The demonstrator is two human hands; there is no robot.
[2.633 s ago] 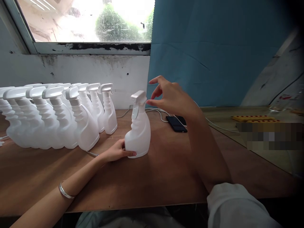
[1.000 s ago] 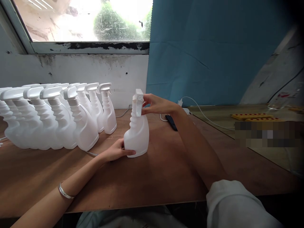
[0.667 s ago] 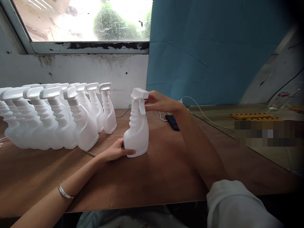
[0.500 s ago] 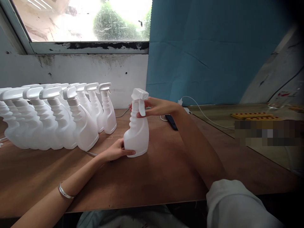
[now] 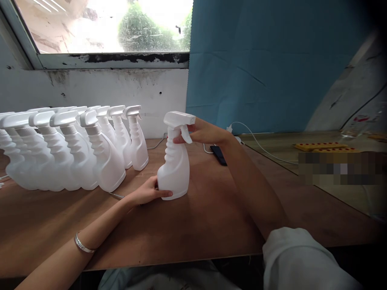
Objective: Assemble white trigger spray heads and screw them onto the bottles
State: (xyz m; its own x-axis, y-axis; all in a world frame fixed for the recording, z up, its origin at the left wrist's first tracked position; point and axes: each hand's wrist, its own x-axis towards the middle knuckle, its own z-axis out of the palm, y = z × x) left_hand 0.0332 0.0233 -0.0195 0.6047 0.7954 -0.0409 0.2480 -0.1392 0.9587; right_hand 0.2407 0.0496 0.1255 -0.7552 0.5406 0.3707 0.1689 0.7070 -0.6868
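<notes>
Window [image 5: 101,26]: wide, smudged, ahead of me, green foliage [image 5: 139,30] showing in it.
Window frame [image 5: 115,59]: grey, its lower bar patched black.
Wall [image 5: 121,89]: white, stained, pocked below the window.
Blue sheet [image 5: 260,66]: hangs creased to my right.
Tabletop [image 5: 199,229]: brown, its edge close to me.
Light: bright at the window, dim at my right.

A streaked window [image 5: 117,28] fills 11 o'clock in a scuffed white wall [image 5: 121,86], with a blue cloth [image 5: 256,60] hanging at 1 o'clock. On the desk [image 5: 193,237] near 3 o'clock lies a dark phone [image 5: 218,155]; farther out along that line sit yellow strips [image 5: 320,146] dotted with red.
</notes>
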